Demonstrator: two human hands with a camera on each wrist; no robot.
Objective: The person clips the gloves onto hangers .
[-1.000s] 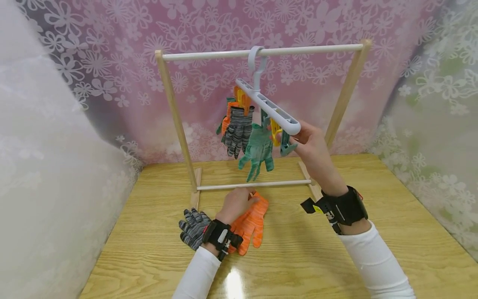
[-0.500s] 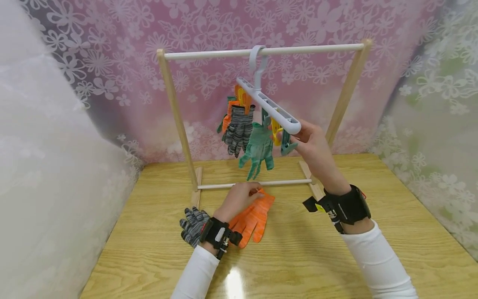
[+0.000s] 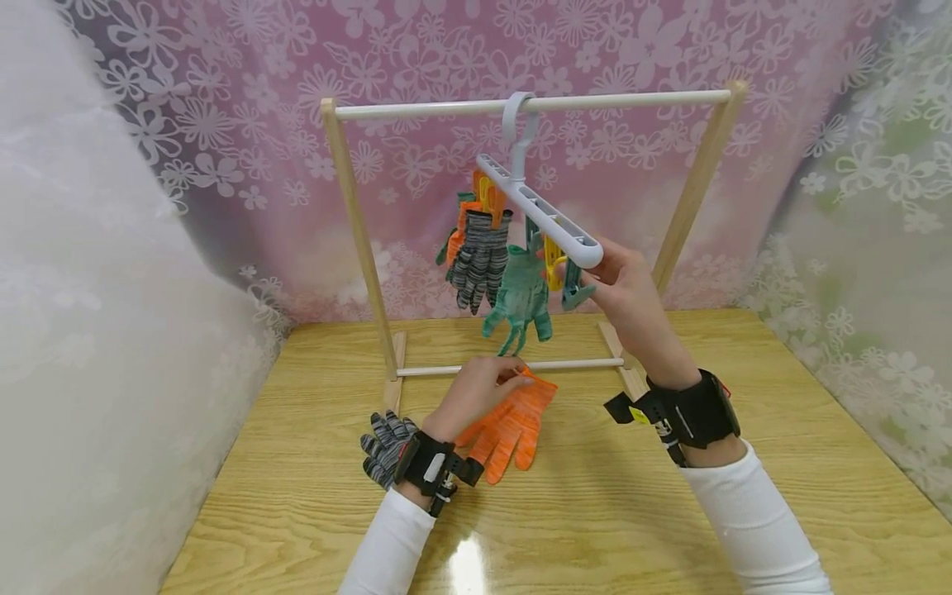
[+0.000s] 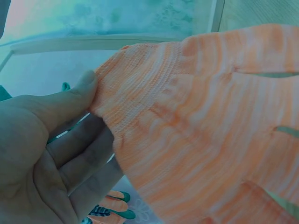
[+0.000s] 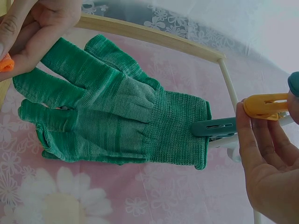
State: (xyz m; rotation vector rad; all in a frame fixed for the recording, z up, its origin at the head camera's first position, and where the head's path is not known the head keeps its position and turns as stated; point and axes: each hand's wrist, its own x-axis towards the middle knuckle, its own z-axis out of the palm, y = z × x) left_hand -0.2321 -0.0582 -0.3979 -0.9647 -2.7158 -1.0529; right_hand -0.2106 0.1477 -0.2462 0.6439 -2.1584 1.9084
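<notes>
Pinching the cuff of the orange glove [image 4: 196,121] between thumb and curled fingers, the left hand [image 3: 476,388] is held just above the table [image 3: 669,512], in front of the lower rail of the rack [image 3: 357,240]. The long axis of the glove runs from the pinched cuff away and down, so its fingers hang toward the tabletop. Above and to the right of these fingers, the yellow clip [image 5: 266,105] is touched by the fingertips of the right hand [image 3: 632,289], which is the nearer hand to it; whether the clip is squeezed cannot be told. The white hanger [image 3: 543,215] is also supported there. Beside the clip, the green glove [image 5: 112,109] is held by a teal clip [image 5: 215,127], which is shown clearly only in the right wrist view. A striped grey glove [image 3: 383,446] lies behind the left wrist, seen only in the head view.
</notes>
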